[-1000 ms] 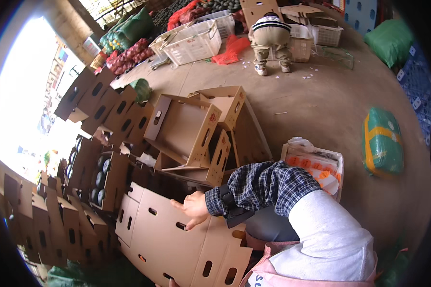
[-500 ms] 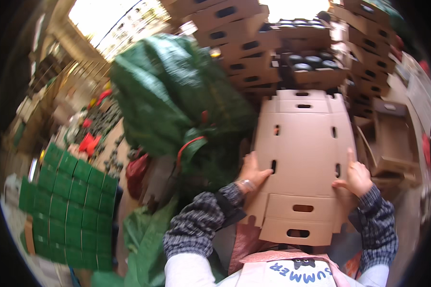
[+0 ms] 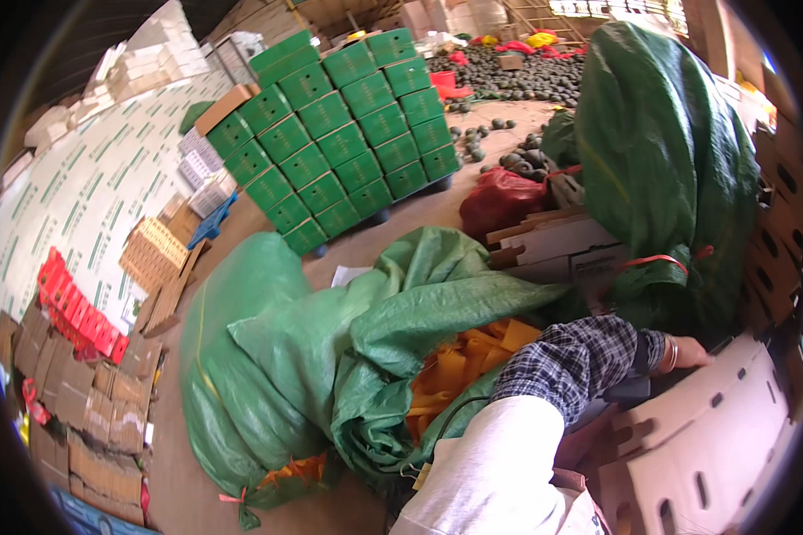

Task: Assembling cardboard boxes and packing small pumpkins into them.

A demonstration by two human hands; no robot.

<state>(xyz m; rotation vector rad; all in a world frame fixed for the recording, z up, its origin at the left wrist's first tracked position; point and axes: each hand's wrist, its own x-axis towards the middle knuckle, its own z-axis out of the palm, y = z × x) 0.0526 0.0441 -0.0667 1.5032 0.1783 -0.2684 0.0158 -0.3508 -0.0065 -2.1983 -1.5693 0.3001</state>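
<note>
At 4 o'clk, flat cardboard sheet (image 3: 718, 423) w/ slots. At its 11 o'clk edge, left hand (image 3: 685, 353) w/ fingers partly hidden, can't tell if gripping. Can't tell re right hand, out of shot. Near 3 o'clk, folded cardboard (image 3: 553, 241) w/ blurry dark print. Toward 8 o'clk, green sack (image 3: 259, 330). Around 11 o'clk, stacked green boxes (image 3: 341, 143) w/ tiny print. Near 10 o'clk, white wall (image 3: 89, 178) w/ green print, unreadable.

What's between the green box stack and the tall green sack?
In the head view: a red sack and loose dark round produce on the floor.
</note>
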